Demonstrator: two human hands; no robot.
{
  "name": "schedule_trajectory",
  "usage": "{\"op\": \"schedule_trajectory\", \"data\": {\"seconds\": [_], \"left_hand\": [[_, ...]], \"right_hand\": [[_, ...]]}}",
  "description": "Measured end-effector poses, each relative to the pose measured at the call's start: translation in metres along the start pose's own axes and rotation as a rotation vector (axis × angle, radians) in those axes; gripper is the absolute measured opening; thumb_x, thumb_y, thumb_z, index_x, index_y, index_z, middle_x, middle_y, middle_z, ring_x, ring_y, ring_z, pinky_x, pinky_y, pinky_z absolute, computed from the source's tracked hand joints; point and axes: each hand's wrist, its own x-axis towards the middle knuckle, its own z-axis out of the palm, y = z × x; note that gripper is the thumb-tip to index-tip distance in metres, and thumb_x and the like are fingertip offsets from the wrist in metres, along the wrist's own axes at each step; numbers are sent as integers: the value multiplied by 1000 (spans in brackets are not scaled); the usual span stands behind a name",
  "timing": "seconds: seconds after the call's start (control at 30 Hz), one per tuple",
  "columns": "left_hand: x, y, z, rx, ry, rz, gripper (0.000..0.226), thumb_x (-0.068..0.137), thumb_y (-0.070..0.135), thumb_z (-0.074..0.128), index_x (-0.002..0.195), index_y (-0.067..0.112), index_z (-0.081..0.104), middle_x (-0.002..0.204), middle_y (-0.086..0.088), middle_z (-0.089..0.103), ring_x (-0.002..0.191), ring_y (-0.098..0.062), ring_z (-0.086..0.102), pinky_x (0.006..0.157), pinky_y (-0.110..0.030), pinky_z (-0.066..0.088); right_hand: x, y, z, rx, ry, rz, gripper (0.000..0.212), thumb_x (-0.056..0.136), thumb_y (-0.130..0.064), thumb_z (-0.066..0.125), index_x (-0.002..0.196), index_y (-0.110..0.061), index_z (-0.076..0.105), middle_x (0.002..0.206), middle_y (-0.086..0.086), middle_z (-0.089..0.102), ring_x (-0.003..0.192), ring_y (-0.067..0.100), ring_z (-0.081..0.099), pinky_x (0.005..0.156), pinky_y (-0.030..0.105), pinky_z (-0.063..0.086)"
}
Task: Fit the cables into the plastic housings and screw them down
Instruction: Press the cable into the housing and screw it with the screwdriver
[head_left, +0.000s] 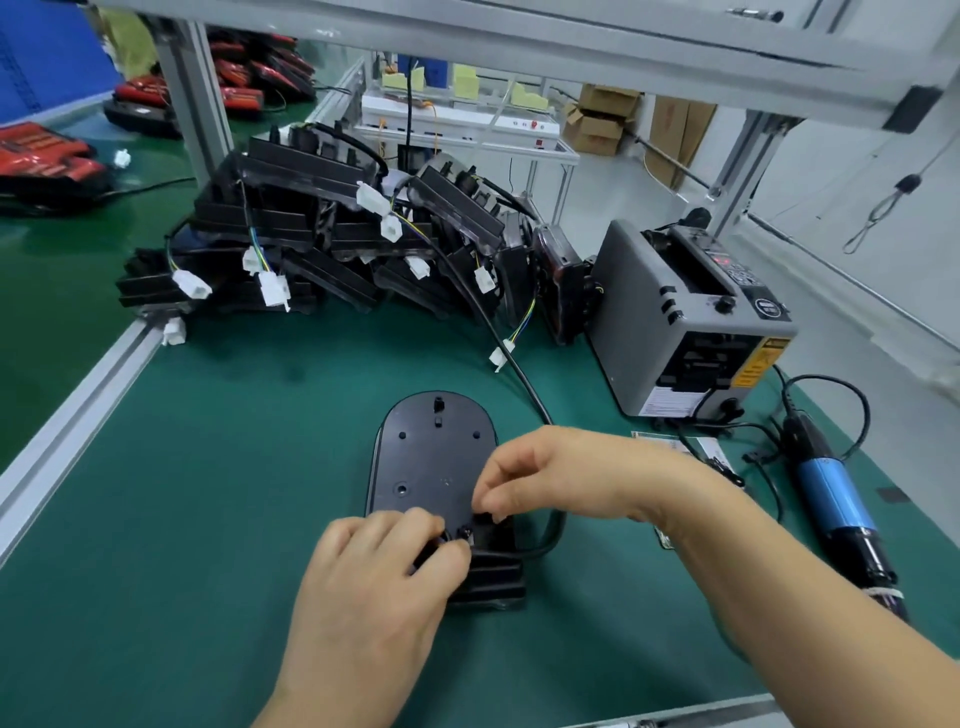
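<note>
- The black plastic housing (436, 457) lies flat on the green desk (208, 467) straight in front of you, rounded end pointing away from you.
- Your left hand (374, 566) sits on the near end of the housing, its fingers (441, 553) curled down and gripping that end beside a small screw hole.
- Your right hand (550, 478) reaches in from the right, thumb and fingers (498, 483) bent together in a pinch at the housing's near right edge; what small part they pinch there cannot be made out.
- The black cable (519, 379) runs from the back of the desk, passes under your right hand, loops round on the right and comes into the housing's near end.
- Behind it, a pile of housings (322, 244) with white connectors (192, 286) on coloured wires leans across the back of the desk.
- A grey tape dispenser (675, 332) stands to the right of the pile.
- A blue and black electric screwdriver (836, 499) lies on the desk beyond your right forearm, apart from both hands.
</note>
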Motion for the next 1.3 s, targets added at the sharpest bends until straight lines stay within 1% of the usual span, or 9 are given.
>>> {"op": "schedule_trajectory", "data": {"seconds": [0.17,0.23,0.43,0.6,0.67,0.77,0.93,1.13,1.3], "left_hand": [[-1,0,2,-13,21,-1,20,80,14,53,73,20,71,78,1,65,67,-22,60,69,-30,36],[-2,-1,2,-15,9,2,18,77,13,56,74,21,72,79,1,65,68,-21,61,69,-30,35],[-3,-1,1,-35,-2,-4,17,76,13,56,77,21,71,81,1,65,72,-21,56,68,-31,36],[-2,-1,1,-42,-3,-6,17,75,14,56,77,22,71,82,1,65,72,-21,58,68,-32,37],[-3,-1,1,-42,-1,-9,18,76,14,55,77,22,71,82,1,65,72,-21,58,68,-32,37],[-3,-1,0,-39,-9,-14,19,76,13,54,77,22,71,82,1,65,71,-21,60,69,-32,37],[-2,0,0,-41,-11,-24,19,76,13,53,75,22,70,81,2,65,70,-21,62,70,-32,37],[-2,1,0,-39,-14,-29,18,76,14,54,75,22,70,80,3,64,70,-20,62,71,-31,36],[-3,1,-1,-42,-8,-31,18,76,14,54,75,22,69,80,3,63,69,-20,61,71,-31,36]], "right_hand": [[-28,32,-39,-161,459,211,10,86,-28,63,77,-26,67,67,-14,65,60,-1,58,56,22,51],[-40,55,-62,-373,553,401,14,88,-28,59,75,-25,64,69,-10,65,61,6,59,58,26,51],[-55,136,-122,-703,594,902,12,82,-12,48,74,-13,56,78,5,61,76,25,59,77,34,50],[-49,167,-136,-823,425,1018,17,78,-18,57,65,-13,47,64,1,50,60,17,51,58,22,43],[-44,179,-134,-799,397,1045,18,78,-21,63,75,-10,49,69,2,52,67,19,56,60,22,43],[-41,203,-136,-687,473,1036,34,80,-21,61,108,-5,50,101,14,62,96,30,61,86,35,50],[-42,217,-139,-377,653,1007,43,90,-8,48,131,1,35,129,25,50,118,39,50,98,42,40],[-58,226,-147,-252,761,991,44,90,-1,45,131,2,30,123,33,47,108,44,48,89,49,43],[-84,195,-146,23,856,920,44,92,-1,45,132,-15,32,99,21,49,78,41,52,49,45,53]]}}
